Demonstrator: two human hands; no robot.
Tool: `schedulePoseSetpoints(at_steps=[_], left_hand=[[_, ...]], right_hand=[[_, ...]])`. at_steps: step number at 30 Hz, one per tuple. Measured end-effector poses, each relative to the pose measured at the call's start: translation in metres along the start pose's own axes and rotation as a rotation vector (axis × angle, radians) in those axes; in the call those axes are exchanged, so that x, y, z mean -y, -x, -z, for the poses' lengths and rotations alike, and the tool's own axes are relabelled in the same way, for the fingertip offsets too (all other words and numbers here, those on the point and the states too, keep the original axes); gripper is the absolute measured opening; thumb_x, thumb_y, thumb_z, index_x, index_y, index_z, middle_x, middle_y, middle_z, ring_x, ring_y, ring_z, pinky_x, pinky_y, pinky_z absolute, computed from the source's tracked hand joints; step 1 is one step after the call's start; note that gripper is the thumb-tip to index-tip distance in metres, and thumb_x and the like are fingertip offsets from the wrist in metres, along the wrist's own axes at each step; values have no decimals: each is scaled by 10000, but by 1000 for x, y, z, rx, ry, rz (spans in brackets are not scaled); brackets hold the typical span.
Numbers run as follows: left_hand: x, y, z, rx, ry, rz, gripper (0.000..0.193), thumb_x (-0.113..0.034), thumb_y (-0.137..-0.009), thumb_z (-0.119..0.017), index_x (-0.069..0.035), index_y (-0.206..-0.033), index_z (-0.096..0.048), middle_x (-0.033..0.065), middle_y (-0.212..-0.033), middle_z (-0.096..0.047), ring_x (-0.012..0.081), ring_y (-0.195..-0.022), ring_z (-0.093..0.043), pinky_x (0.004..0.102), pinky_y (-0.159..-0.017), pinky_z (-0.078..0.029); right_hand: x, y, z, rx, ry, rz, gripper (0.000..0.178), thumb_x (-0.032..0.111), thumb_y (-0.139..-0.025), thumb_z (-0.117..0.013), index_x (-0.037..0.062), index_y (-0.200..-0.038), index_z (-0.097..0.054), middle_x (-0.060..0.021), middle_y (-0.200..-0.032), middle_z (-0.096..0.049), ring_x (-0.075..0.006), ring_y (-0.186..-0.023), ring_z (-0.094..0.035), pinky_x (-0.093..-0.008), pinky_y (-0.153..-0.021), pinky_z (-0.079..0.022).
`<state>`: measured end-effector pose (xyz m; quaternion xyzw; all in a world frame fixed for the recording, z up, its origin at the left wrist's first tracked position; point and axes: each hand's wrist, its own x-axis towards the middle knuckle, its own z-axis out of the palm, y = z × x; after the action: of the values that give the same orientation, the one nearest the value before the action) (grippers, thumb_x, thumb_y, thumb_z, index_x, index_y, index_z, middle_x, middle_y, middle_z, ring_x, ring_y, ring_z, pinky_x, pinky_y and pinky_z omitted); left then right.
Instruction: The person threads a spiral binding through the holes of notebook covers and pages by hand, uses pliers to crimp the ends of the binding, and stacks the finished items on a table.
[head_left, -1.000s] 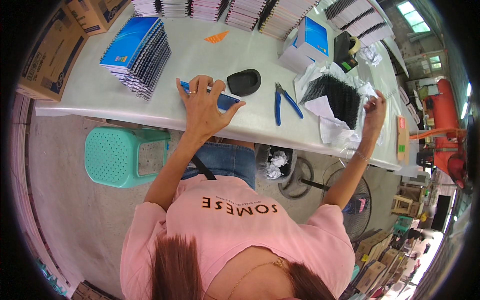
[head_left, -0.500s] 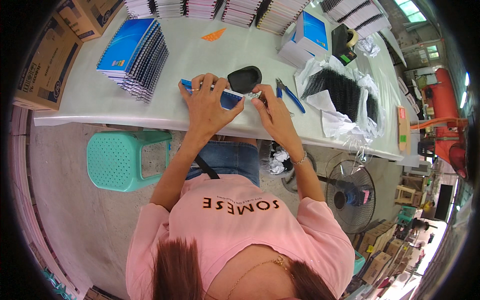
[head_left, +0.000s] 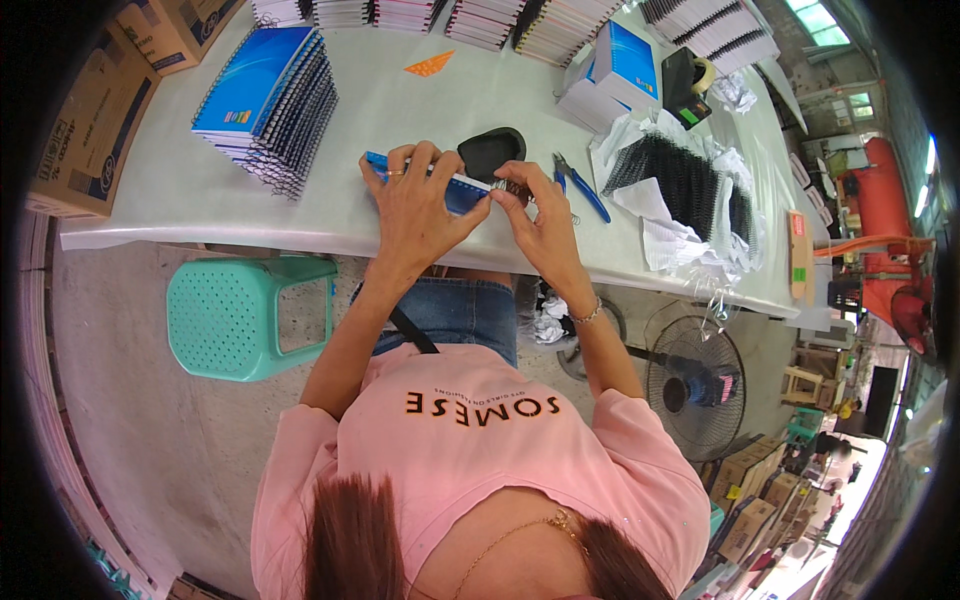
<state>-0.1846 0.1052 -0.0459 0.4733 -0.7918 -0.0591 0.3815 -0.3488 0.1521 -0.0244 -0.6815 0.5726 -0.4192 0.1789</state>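
Note:
My left hand [head_left: 418, 205] is wrapped over a blue-covered notebook [head_left: 467, 195] with a row of punched holes, holding it tilted on its edge at the table's front. At the notebook's right end, my right hand [head_left: 537, 215] pinches a dark spiral wire coil [head_left: 508, 188]; its end meets the holes there. Just behind the hands lies a black oval dish [head_left: 490, 153]. To the right of my right hand rest cutting pliers [head_left: 585, 188] with blue handles. A stack of blue spiral notebooks [head_left: 262, 85] stands to the left.
Black wire coils [head_left: 670, 180] lie on crumpled white paper at the right, near a tape dispenser [head_left: 688, 85] and unbound blue books [head_left: 628, 65]. More notebook stacks [head_left: 485, 22] line the back. Cardboard boxes [head_left: 90, 130] stand at left; a green stool [head_left: 235, 315] and a fan [head_left: 695, 385] are below.
My right hand has moved slightly left and up, bringing the coil against the notebook's right end. My left hand keeps its hold on the notebook.

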Motion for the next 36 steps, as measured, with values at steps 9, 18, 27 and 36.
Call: schedulePoseSetpoints(at_steps=[9,18,27,36], left_hand=[[1,-2,0,16,0,-3,381,-406,-671,-757,-142,-907,-617,13,-967,-517,250,-1038,-464,685,-919,-245],[2,-4,5,105,-45,13,400,-470,-748,-727,-158,-963,-597,12,-996,-517,260,-1072,-471,690,-946,-272],[9,-5,12,-30,140,75,558,-400,-733,-785,-152,-1175,-551,101,-1208,-433,301,-1152,-426,521,-1004,-318],[21,5,0,-93,318,249,710,-334,-614,-891,-72,-1144,-500,133,-1135,-422,315,-1080,-455,442,-912,-415]], right_hand=[[-5,0,-6,-85,-57,12,212,65,-824,-680,51,-1021,-602,-48,-933,-615,-196,-768,-560,-329,-784,-390],[14,3,-3,-36,-13,-72,151,107,-885,-625,32,-1014,-602,-116,-920,-605,-286,-797,-567,-368,-721,-416],[8,-3,-9,-96,161,76,113,131,-898,-610,32,-950,-590,-116,-872,-584,-313,-798,-560,-394,-710,-394],[13,-11,5,110,-82,-23,157,147,-911,-603,16,-952,-680,-138,-864,-571,-305,-831,-559,-408,-743,-419]])
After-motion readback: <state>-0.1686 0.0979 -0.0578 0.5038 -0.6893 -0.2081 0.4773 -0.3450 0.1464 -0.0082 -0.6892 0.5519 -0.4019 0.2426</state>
